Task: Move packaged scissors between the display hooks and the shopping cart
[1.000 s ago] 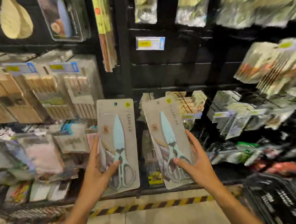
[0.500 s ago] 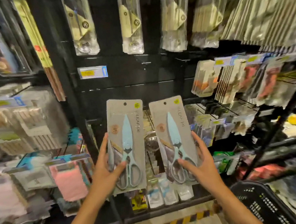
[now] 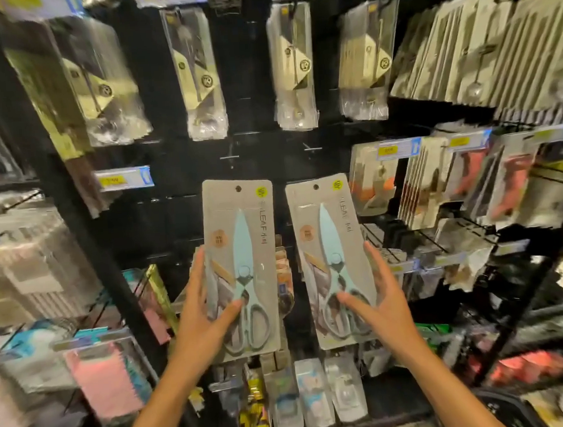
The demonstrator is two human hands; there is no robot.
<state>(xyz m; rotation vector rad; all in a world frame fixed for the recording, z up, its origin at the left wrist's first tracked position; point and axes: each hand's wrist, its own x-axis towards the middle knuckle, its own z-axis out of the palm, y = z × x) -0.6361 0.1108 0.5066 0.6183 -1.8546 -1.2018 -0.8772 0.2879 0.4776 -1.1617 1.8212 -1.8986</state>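
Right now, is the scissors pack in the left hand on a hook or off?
Off: the left scissors pack sits below the bare hooks.

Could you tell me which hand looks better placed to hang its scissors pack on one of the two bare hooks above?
Neither clearly: left pack sits below the left hook, right pack below the right hook.

Your two scissors packs [image 3: 242,269] [image 3: 332,266]: beige cards, pale blue blades, grey handles, yellow corner dots; price tags [image 3: 124,179] yellow with blue ends; rack [image 3: 183,160] black.
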